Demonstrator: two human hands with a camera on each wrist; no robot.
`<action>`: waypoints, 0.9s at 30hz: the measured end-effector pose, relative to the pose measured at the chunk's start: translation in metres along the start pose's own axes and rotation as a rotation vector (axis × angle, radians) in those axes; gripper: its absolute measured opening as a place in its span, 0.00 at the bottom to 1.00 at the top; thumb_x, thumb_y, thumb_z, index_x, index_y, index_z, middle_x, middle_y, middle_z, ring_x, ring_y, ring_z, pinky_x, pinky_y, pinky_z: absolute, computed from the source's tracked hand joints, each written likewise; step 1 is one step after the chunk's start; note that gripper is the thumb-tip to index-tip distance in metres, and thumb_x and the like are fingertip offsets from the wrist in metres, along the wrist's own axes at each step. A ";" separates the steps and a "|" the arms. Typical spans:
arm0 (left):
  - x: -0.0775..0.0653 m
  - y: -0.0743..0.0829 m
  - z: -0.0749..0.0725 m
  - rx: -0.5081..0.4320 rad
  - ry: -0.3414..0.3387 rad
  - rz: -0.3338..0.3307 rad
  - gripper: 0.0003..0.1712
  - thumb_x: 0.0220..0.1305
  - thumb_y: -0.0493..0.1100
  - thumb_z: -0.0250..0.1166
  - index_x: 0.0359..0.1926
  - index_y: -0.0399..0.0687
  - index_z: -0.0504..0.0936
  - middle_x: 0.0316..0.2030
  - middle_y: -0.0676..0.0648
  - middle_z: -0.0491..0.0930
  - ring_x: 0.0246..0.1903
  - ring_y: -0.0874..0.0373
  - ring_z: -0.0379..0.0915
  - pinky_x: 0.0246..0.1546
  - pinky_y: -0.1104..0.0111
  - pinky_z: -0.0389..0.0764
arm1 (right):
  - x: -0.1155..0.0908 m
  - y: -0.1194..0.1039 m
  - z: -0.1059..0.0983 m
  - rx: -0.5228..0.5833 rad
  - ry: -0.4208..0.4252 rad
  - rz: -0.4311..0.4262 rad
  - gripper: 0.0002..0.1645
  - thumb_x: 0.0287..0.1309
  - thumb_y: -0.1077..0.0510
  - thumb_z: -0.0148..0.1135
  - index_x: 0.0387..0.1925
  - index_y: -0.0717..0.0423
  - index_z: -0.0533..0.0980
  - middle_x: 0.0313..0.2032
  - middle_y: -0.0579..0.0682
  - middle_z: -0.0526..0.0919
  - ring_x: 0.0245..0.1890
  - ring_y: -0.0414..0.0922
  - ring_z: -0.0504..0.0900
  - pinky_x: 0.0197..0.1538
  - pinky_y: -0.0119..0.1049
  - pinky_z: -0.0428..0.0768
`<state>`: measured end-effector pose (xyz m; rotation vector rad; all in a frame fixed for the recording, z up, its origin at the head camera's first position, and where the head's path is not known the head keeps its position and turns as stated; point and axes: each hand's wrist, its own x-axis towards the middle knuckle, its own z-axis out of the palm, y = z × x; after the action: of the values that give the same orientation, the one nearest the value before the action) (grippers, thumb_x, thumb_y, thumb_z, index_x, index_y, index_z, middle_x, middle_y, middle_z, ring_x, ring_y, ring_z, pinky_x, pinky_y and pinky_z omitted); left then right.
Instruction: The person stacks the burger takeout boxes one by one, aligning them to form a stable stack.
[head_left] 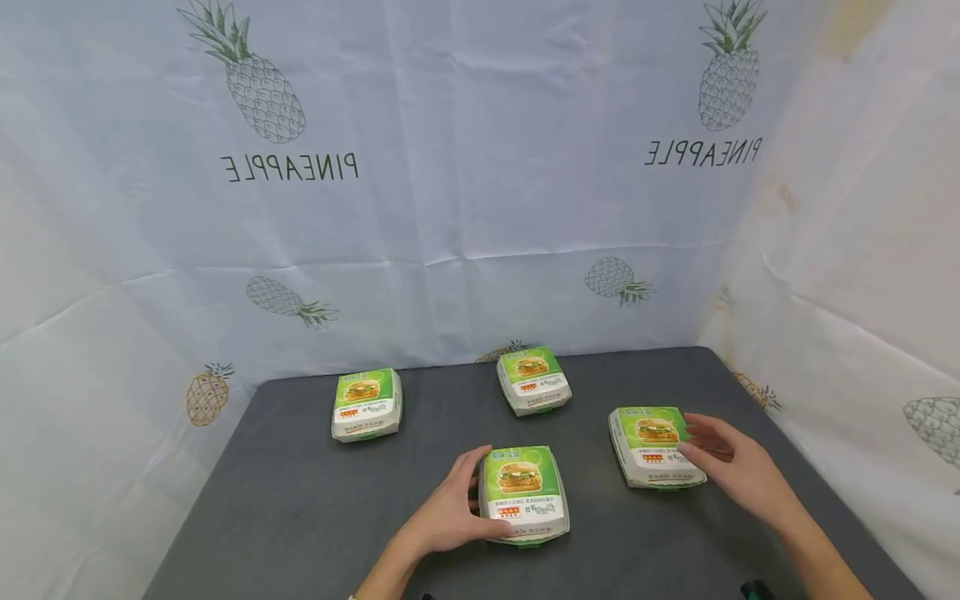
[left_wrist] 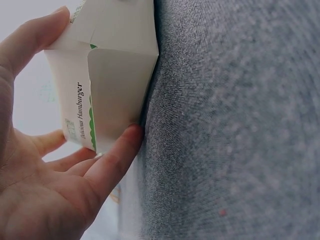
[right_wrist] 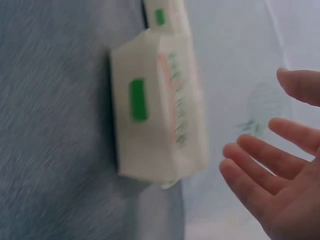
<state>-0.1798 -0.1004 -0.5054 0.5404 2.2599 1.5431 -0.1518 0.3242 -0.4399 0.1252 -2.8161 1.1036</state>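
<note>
Near the front of the dark table, my left hand (head_left: 448, 510) holds a green-and-white hamburger box (head_left: 525, 483) at its left side. The thumb lies over the near corner and the fingers reach along the side toward the back. In the left wrist view, a fingertip (left_wrist: 132, 132) touches the lower side of the box (left_wrist: 117, 90), close to the cloth. My right hand (head_left: 738, 471) is beside another hamburger box (head_left: 652, 437) on the right. The right wrist view has that hand (right_wrist: 285, 180) with fingers spread, a gap between it and the box (right_wrist: 137, 145).
Two more hamburger boxes stand farther back, one at the left (head_left: 366, 406) and one at the rear middle (head_left: 532, 379). White pineapple-print cloth (head_left: 480, 167) encloses the grey table (head_left: 300, 500) behind and at both sides. A small dark object (head_left: 756, 588) shows at the bottom right.
</note>
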 end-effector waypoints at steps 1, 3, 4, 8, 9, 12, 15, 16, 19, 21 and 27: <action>0.000 0.000 0.000 -0.004 -0.001 0.000 0.65 0.51 0.55 0.82 0.80 0.47 0.50 0.73 0.41 0.53 0.66 0.44 0.67 0.51 0.64 0.81 | 0.002 0.004 0.000 0.000 0.002 0.010 0.38 0.71 0.44 0.63 0.72 0.60 0.66 0.60 0.65 0.77 0.55 0.59 0.80 0.45 0.33 0.81; 0.000 0.000 0.000 -0.013 -0.004 -0.001 0.65 0.51 0.54 0.82 0.80 0.47 0.50 0.73 0.41 0.53 0.66 0.43 0.66 0.52 0.64 0.81 | 0.004 0.012 0.000 0.014 -0.009 0.031 0.40 0.71 0.43 0.62 0.73 0.62 0.64 0.62 0.68 0.74 0.57 0.64 0.78 0.45 0.38 0.82; 0.000 0.000 0.000 -0.015 -0.005 -0.003 0.65 0.51 0.54 0.82 0.80 0.47 0.50 0.73 0.41 0.53 0.66 0.43 0.66 0.52 0.64 0.81 | 0.005 0.015 0.001 0.025 -0.021 0.043 0.42 0.71 0.42 0.62 0.74 0.62 0.63 0.63 0.69 0.73 0.58 0.66 0.77 0.46 0.41 0.82; 0.000 0.000 0.000 -0.019 -0.008 -0.008 0.65 0.51 0.54 0.82 0.80 0.47 0.50 0.74 0.41 0.52 0.67 0.42 0.65 0.53 0.63 0.81 | 0.011 0.028 0.002 0.087 -0.110 0.094 0.47 0.71 0.41 0.61 0.78 0.62 0.55 0.69 0.73 0.63 0.64 0.72 0.69 0.51 0.59 0.80; 0.001 0.000 0.000 -0.021 -0.008 -0.009 0.65 0.52 0.54 0.82 0.80 0.47 0.50 0.74 0.40 0.52 0.67 0.42 0.65 0.53 0.62 0.81 | 0.013 0.031 0.002 0.102 -0.137 0.107 0.49 0.71 0.41 0.61 0.79 0.61 0.53 0.71 0.73 0.60 0.65 0.73 0.66 0.53 0.62 0.78; 0.001 0.001 -0.001 -0.024 -0.008 -0.011 0.65 0.52 0.54 0.82 0.80 0.47 0.50 0.74 0.40 0.52 0.67 0.42 0.65 0.54 0.61 0.80 | 0.019 0.037 0.004 0.155 -0.210 0.145 0.52 0.71 0.40 0.61 0.81 0.58 0.47 0.73 0.73 0.54 0.69 0.74 0.59 0.54 0.66 0.74; 0.001 0.001 -0.002 -0.025 -0.007 -0.012 0.65 0.52 0.54 0.82 0.80 0.47 0.50 0.73 0.40 0.52 0.68 0.42 0.64 0.54 0.61 0.80 | 0.024 0.042 0.007 0.218 -0.250 0.166 0.53 0.71 0.42 0.62 0.81 0.57 0.44 0.74 0.73 0.50 0.70 0.74 0.57 0.55 0.64 0.74; 0.002 0.001 -0.002 -0.023 -0.007 -0.013 0.65 0.52 0.54 0.82 0.80 0.47 0.50 0.73 0.40 0.52 0.68 0.42 0.64 0.54 0.61 0.80 | 0.025 0.043 0.007 0.239 -0.261 0.171 0.53 0.71 0.43 0.62 0.81 0.57 0.43 0.74 0.74 0.49 0.70 0.74 0.56 0.56 0.63 0.74; 0.002 0.000 -0.001 -0.022 -0.008 -0.014 0.65 0.52 0.53 0.82 0.80 0.47 0.50 0.73 0.40 0.52 0.67 0.42 0.65 0.54 0.61 0.80 | 0.028 0.046 0.010 0.278 -0.287 0.181 0.53 0.71 0.45 0.62 0.81 0.57 0.42 0.75 0.75 0.46 0.70 0.75 0.56 0.56 0.58 0.75; 0.002 0.000 -0.001 -0.018 -0.006 -0.016 0.65 0.52 0.54 0.82 0.80 0.47 0.50 0.73 0.40 0.52 0.67 0.43 0.65 0.54 0.61 0.80 | 0.028 0.048 0.011 0.299 -0.301 0.189 0.54 0.71 0.46 0.63 0.82 0.57 0.41 0.75 0.75 0.45 0.70 0.75 0.56 0.55 0.54 0.76; 0.001 0.002 0.000 -0.017 -0.003 -0.020 0.65 0.51 0.53 0.82 0.80 0.47 0.50 0.73 0.40 0.52 0.68 0.42 0.64 0.54 0.60 0.80 | 0.027 0.050 0.015 0.349 -0.299 0.194 0.55 0.70 0.48 0.64 0.82 0.56 0.41 0.75 0.75 0.46 0.68 0.73 0.60 0.51 0.46 0.76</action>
<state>-0.1808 -0.0994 -0.5040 0.5133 2.2411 1.5485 -0.1858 0.3494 -0.4803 0.0495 -2.9031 1.7504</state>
